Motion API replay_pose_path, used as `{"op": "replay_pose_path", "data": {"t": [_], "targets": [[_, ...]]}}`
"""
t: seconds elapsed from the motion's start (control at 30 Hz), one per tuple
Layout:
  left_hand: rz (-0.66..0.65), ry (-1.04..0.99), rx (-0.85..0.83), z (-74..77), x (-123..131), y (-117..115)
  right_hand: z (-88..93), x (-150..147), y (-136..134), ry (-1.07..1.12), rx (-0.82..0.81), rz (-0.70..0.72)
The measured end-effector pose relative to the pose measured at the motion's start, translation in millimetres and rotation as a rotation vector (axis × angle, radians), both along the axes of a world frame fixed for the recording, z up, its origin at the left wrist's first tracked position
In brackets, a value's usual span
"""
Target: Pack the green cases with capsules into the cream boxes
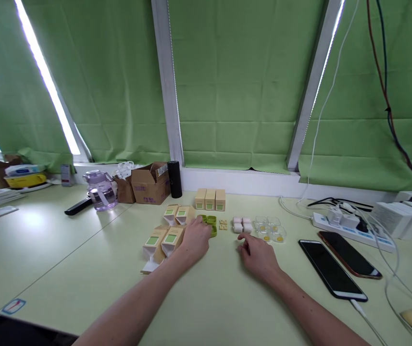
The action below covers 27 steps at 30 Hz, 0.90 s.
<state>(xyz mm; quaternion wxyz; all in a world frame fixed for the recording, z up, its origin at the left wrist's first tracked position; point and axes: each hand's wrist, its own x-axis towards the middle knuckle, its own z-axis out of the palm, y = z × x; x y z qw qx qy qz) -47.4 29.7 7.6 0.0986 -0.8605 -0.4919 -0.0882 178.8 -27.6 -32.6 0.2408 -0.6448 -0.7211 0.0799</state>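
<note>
My left hand [196, 239] lies over the green cases [211, 222] on the table, fingers curled on one of them. Beside it stand several open tan cartons with green labels [169, 239]. My right hand [258, 254] rests on the table with fingers loosely bent and apart, holding nothing, just below the small white cases [242, 224]. Small yellow tags [223, 225] lie between the green and white cases. Clear lids with yellow dots [271, 229] sit right of the white cases. Three shut tan cartons [210, 199] stand in a row behind.
Two phones [339, 267] lie at the right, one on a cable, near a white power strip [350, 224]. At the back left are a brown cardboard box [150, 184], a black cylinder [174, 179] and a clear kettle [99, 191]. Green blinds hang behind.
</note>
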Motion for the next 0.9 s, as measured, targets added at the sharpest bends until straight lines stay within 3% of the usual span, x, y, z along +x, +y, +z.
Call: {"op": "replay_pose_path", "data": {"t": [0.13, 0.63, 0.9], "targets": [[-0.028, -0.043, 0.022, -2.5, 5.7, -6.1, -1.2, -0.6, -0.3, 0.037, 0.066, 0.017], [-0.340, -0.078, 0.238, -0.8, 22.4, -31.9, -8.2, -1.2, -2.7, 0.160, 0.289, 0.176], [-0.422, -0.157, 0.291, -1.6, 23.5, -35.6, -7.2, -3.1, -4.3, 0.177, 0.344, 0.161]]}}
